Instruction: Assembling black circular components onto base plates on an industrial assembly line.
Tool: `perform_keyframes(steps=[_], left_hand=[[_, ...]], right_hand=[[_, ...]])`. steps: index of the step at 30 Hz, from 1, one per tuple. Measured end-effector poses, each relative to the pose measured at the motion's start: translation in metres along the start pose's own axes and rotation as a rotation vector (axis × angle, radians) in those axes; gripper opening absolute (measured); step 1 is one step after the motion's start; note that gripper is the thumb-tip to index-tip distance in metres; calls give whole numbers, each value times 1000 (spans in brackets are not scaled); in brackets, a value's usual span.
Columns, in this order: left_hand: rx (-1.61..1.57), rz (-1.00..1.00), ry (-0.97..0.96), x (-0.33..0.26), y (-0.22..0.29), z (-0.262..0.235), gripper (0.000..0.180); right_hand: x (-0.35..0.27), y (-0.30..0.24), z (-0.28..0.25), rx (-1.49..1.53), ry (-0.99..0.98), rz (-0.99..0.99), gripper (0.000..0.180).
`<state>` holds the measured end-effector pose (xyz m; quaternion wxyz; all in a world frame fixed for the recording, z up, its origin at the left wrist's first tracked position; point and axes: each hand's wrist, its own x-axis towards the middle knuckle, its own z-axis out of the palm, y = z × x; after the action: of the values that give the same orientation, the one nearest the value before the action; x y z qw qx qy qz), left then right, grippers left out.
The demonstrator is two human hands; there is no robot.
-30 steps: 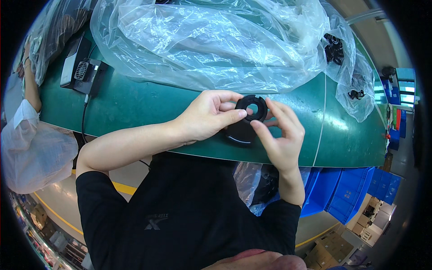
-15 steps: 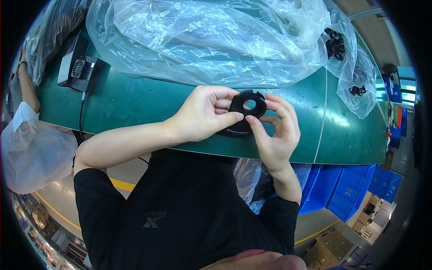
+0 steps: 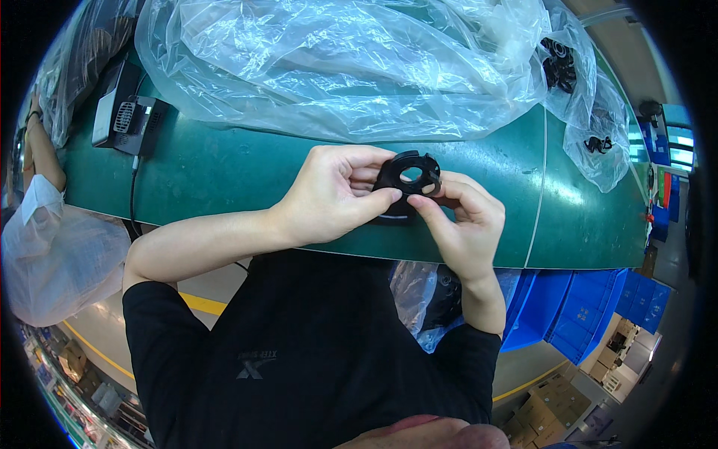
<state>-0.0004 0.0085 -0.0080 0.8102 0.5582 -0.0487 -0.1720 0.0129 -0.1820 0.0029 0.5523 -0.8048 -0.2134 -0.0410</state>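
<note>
Between my two hands, above the front edge of the green table, is a black ring-shaped plastic part (image 3: 409, 159) with a round hole through it. My left hand (image 3: 333, 193) pinches its left side, thumb on the near rim and fingers behind. On the other side, my right hand (image 3: 467, 217) grips the right rim between thumb and fingers. Just below the ring, a second dark curved piece (image 3: 394, 219) shows partly; whether it is joined to the ring I cannot tell.
A large clear plastic bag (image 3: 336, 67) covers the back of the green table (image 3: 239, 168). Smaller bags with black parts (image 3: 598, 144) lie at right. A black box-shaped device (image 3: 138, 123) with a cable stands at left. Blue bins (image 3: 580, 310) sit below the right edge. Another person's arm (image 3: 45, 146) shows far left.
The ring has tilted and shifted slightly left in my hands. My right hand's fingers have drawn in, and that hand sits slightly farther right. Less of the lower curved piece shows.
</note>
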Motion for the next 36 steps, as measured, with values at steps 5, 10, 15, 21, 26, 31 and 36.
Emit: perform_keyframes(steps=[5, 10, 15, 21, 26, 31, 36], left_hand=[[46, 35, 7, 3, 3, -2, 37], [17, 26, -6, 7, 0, -4, 38], [-37, -17, -54, 10, 2, -5, 39], [-97, 21, -112, 7, 1, 1, 42], [-20, 114, -129, 7, 1, 2, 38], [91, 23, -94, 9, 2, -1, 29], [250, 149, 50, 8, 2, 1, 15]], right_hand=[[0, 3, 9, -97, 100, -78, 14], [3, -4, 10, 180, 109, 73, 38], [4, -2, 2, 332, 18, 234, 42], [2, -2, -3, 360, 109, 293, 21], [-1, 2, -1, 232, 140, 99, 11], [-2, 1, 2, 142, 52, -34, 11], [0, -3, 9, 347, 49, 244, 11]])
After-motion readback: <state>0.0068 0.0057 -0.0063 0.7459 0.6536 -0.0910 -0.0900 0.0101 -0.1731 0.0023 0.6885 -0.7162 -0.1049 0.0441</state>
